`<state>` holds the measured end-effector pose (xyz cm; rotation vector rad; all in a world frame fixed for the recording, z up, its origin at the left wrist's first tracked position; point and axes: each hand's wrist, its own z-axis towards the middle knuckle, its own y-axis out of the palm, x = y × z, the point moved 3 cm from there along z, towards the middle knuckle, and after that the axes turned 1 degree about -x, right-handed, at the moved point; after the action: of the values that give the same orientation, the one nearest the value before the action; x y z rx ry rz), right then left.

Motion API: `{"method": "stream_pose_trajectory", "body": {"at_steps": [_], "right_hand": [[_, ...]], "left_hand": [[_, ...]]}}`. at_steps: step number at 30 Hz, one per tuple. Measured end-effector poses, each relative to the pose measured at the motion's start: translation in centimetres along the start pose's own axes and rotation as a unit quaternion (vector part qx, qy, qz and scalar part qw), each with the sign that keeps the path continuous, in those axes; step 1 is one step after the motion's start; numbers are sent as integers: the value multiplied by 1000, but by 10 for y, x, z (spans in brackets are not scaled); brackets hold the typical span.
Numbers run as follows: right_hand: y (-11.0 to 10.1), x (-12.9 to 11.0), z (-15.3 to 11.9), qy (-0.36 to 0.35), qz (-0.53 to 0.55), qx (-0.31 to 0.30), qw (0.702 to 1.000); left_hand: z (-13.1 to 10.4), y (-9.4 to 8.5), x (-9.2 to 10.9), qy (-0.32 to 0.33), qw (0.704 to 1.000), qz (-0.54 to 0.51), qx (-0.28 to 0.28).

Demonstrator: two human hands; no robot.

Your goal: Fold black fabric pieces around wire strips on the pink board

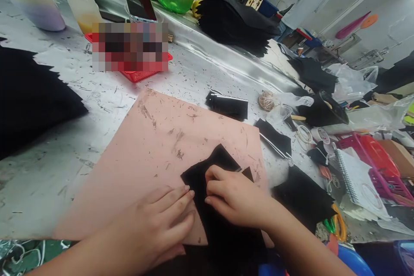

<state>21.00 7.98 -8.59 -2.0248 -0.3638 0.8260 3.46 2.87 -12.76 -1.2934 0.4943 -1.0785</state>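
Well, nearest of all, the left hand (pixel 164 220) lies low, its fingers stretched out together, tips at the side edge of the black cloth (pixel 200 172). The right hand (pixel 233 194) is on top of that cloth with its fingers curled in; from where I stand, I can't tell whether they pinch any of it.

I'd call this step lining up or smoothing the cloth by hand. The next move calls, I'd say, for a light touch, with the left fingertips steadying that edge so nothing skews.

The cloth itself looks matte and soft, angular at its far end, with a small dark piece (pixel 248 174) beside the right hand. It sits over the near right part of a scuffed pink board (pixel 155 151) and runs past its near edge.

Beyond the board are small black pieces with white edges (pixel 228 105), then a red tray (pixel 139 76). Farther off, a thick black stack (pixel 236 17) slumps by a green basket (pixel 174 0).
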Motion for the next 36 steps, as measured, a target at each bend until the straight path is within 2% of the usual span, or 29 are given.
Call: {"method": "stream_pose_trajectory", "body": {"at_steps": [18,23,26,31,34,36], "right_hand": [[-2,0,-1,12,-1,6,1000],[-9,18,-12,75,-19,61,995],[-11,28,-17,90,-29,85,992],[-10,32,-16,88,-32,79,993],[-10,32,-13,88,-41,73,993],[-10,31,-11,88,-50,72,992]], "left_hand": [[0,6,1,-28,999,19,12],[1,7,2,-47,998,7,36],[6,6,3,-52,997,11,53],[19,5,13,-26,995,19,93],[29,8,20,6,995,46,88],[39,11,25,41,994,73,65]]}}
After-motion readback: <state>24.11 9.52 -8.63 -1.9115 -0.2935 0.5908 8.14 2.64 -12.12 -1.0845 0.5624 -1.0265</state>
